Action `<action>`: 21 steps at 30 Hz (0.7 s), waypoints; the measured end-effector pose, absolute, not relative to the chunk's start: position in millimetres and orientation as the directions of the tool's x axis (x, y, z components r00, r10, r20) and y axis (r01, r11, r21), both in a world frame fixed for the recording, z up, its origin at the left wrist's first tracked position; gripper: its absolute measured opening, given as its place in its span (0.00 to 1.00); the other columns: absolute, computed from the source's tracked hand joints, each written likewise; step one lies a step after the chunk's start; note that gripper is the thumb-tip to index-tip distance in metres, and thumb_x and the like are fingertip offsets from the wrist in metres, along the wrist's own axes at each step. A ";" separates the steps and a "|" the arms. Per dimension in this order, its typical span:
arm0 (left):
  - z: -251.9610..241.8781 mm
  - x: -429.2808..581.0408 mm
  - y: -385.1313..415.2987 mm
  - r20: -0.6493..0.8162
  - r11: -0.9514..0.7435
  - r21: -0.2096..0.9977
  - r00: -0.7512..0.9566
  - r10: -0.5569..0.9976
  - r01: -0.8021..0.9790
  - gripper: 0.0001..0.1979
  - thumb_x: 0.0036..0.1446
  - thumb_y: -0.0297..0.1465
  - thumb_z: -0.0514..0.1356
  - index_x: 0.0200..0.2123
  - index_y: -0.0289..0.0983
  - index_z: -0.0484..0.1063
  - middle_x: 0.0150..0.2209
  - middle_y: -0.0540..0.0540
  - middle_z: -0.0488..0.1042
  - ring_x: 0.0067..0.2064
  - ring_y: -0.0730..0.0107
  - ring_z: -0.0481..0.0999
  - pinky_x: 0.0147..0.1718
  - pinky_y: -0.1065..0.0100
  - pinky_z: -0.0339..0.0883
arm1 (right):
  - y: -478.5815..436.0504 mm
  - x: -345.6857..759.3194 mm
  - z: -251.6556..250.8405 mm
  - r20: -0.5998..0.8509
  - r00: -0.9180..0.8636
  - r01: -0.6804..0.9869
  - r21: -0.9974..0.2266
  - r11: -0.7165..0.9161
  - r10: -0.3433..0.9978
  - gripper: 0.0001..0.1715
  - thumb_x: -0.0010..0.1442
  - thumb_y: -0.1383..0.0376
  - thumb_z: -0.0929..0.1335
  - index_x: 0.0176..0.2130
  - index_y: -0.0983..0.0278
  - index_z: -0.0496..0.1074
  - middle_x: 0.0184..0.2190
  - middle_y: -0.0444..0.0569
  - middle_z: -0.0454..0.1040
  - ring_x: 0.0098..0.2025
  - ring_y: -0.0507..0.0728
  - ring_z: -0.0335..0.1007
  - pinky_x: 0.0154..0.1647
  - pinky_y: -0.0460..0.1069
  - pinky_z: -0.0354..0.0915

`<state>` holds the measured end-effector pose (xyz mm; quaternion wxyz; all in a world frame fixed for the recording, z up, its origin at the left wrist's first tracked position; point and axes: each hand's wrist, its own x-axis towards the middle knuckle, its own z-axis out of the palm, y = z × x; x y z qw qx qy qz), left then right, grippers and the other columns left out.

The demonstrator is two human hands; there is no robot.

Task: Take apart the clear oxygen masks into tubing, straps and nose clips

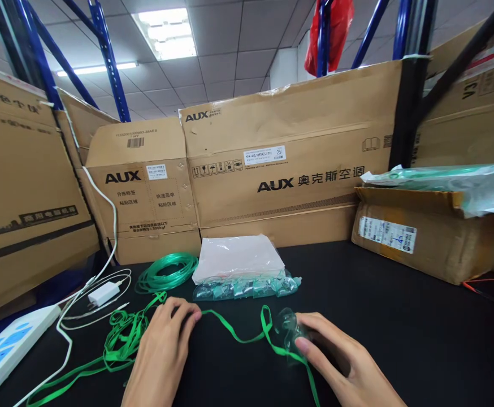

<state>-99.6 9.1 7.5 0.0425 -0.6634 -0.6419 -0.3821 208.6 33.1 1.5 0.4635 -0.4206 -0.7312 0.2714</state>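
My left hand [162,353] lies palm down, low and left of centre. Its fingers [183,312] curl forward, tips pressed together and bearing on the surface. My right hand [340,364] enters from the lower right, palm turned inward. Its thumb [304,343] points left, and the fingers [315,323] bend around the far side in a loose pinch. My two hands are well apart, wrists low at the frame edge.

Single head-worn view, close above the black table [399,316], facing forward and down toward stacked cardboard boxes [281,169].
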 end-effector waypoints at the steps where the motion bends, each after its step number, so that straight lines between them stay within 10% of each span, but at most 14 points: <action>1: 11.6 -96.5 6.0 0.584 -0.167 0.479 -0.170 0.794 0.862 0.15 0.70 0.43 0.53 0.43 0.45 0.78 0.45 0.46 0.77 0.45 0.53 0.76 0.47 0.56 0.68 | 34.6 209.5 0.0 0.453 -0.200 0.371 -0.785 0.496 0.868 0.16 0.69 0.52 0.68 0.50 0.54 0.80 0.47 0.46 0.83 0.50 0.60 0.81 0.53 0.49 0.74; 7: 23.3 -82.3 -2.8 0.451 -0.173 0.784 -0.355 0.819 0.596 0.21 0.66 0.54 0.59 0.49 0.46 0.78 0.37 0.51 0.77 0.35 0.63 0.73 0.36 0.67 0.66 | 37.5 211.6 -3.3 0.460 -0.163 0.375 -0.789 0.486 0.873 0.18 0.69 0.50 0.68 0.51 0.55 0.78 0.45 0.47 0.83 0.48 0.61 0.80 0.51 0.50 0.75; 21: 14.9 -47.6 1.9 0.235 -0.195 0.949 -0.143 0.962 0.246 0.27 0.57 0.58 0.65 0.38 0.39 0.79 0.25 0.53 0.67 0.30 0.67 0.69 0.31 0.71 0.64 | 31.1 210.7 6.3 0.460 -0.231 0.227 -0.831 0.507 0.857 0.15 0.68 0.58 0.70 0.52 0.53 0.81 0.54 0.49 0.83 0.53 0.61 0.81 0.55 0.50 0.75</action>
